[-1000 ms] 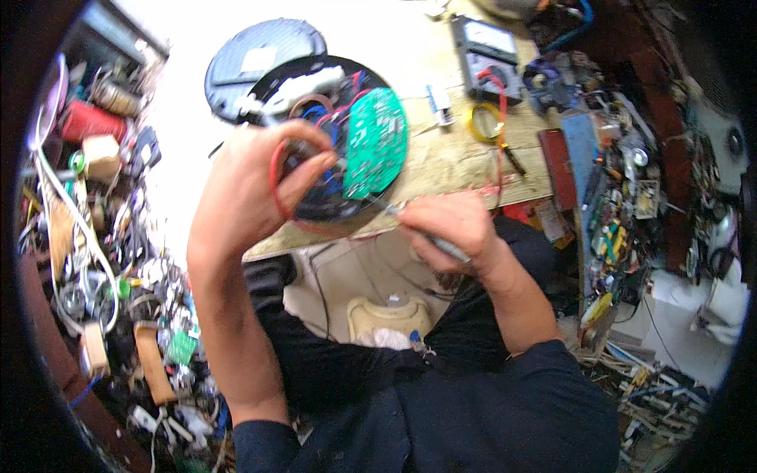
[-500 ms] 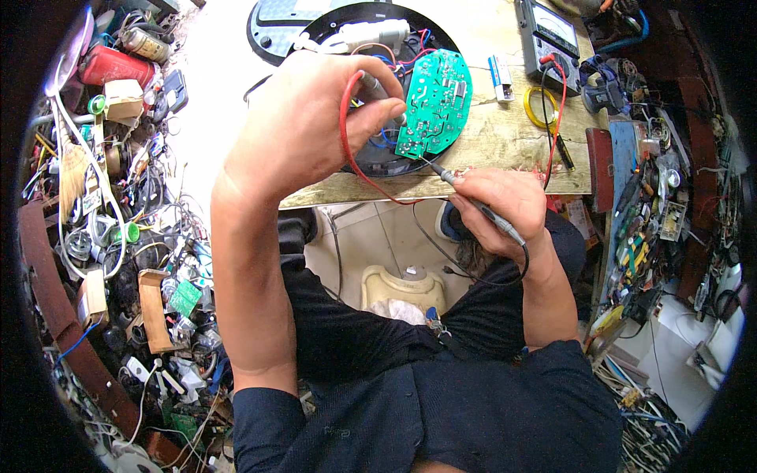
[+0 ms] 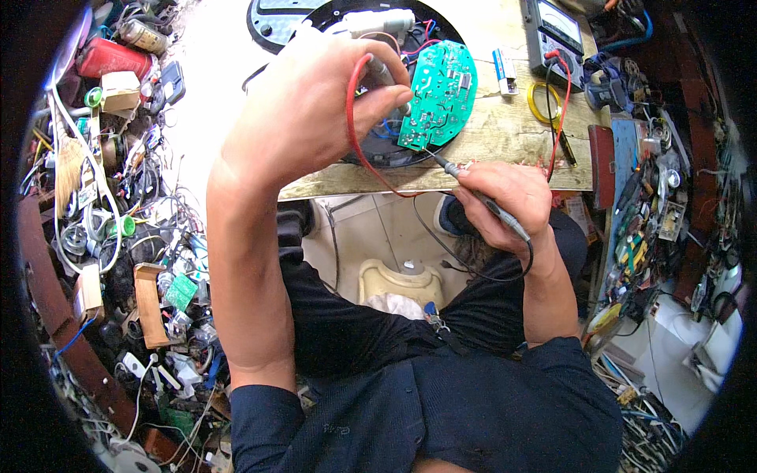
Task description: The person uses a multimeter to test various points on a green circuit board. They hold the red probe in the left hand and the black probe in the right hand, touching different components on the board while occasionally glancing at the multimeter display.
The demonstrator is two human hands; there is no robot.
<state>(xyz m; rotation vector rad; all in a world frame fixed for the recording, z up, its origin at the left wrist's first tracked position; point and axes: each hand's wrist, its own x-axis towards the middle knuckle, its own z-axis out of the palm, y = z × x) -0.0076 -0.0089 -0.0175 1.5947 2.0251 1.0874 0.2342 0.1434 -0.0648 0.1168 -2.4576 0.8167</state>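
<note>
the green circuit board (image 3: 441,91), long axis pointing away, lies over the black shell (image 3: 377,156), just right of the nearer left hand (image 3: 311,110) pinching a red-wired probe (image 3: 381,72) and ahead-left of the right hand (image 3: 511,201) pinching a black-wired probe (image 3: 497,208).

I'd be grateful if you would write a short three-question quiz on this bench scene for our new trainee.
1. Multiple choice: what colour is the lead on the probe in the left hand? A) yellow B) red C) white
2. True or false: the dial meter lies to the right of the green circuit board.
3. Short answer: which hand holds the other probe, whose tip is at the board's lower edge in the picture?

Key: 1. B; 2. True; 3. The right hand.
</note>
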